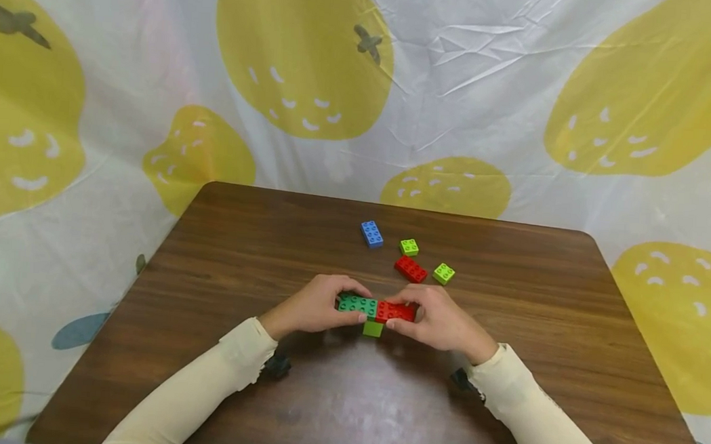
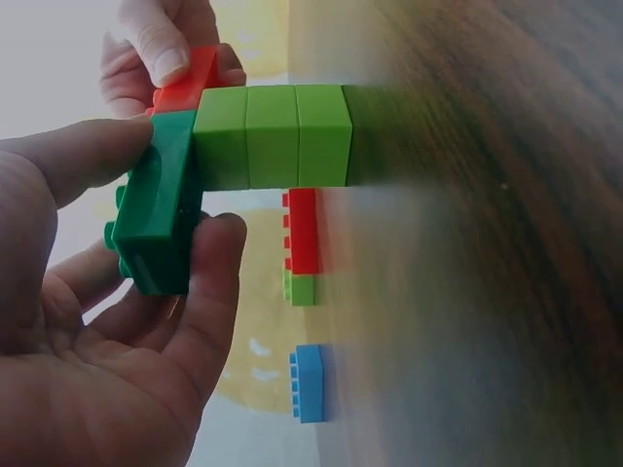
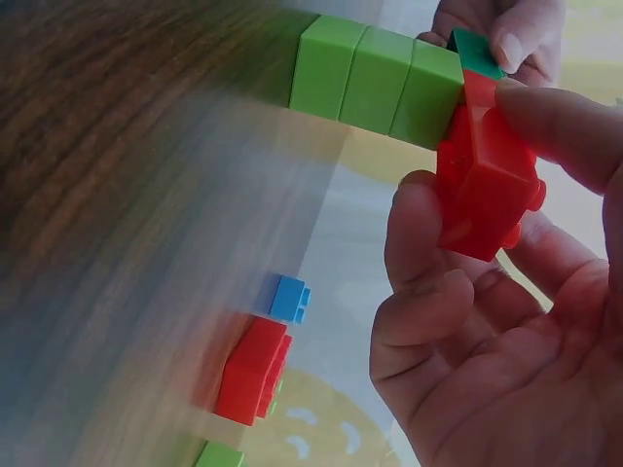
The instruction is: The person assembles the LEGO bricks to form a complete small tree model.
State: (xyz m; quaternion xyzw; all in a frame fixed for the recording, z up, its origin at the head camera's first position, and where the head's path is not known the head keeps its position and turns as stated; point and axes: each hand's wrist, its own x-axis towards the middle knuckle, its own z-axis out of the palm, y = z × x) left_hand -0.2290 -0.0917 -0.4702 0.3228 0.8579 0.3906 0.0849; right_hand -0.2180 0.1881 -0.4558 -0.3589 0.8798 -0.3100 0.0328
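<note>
A column of three lime green blocks (image 2: 273, 136) stands on the table. Across its top lie a dark green building block (image 1: 358, 306) and a red building block (image 1: 395, 311), end to end, studs facing up. My left hand (image 1: 321, 304) grips the dark green block between thumb and fingers. On the other side, my right hand (image 1: 441, 319) holds the red block the same way, its thumb (image 3: 560, 131) along the near side. Both blocks overhang the column outward.
Beyond the hands lie a loose red block (image 1: 410, 269), a blue block (image 1: 372, 234) and two small lime blocks, one farther back (image 1: 409, 247) and one to the right (image 1: 444, 273). A lemon-patterned curtain (image 1: 474, 86) hangs behind the brown table (image 1: 238, 242).
</note>
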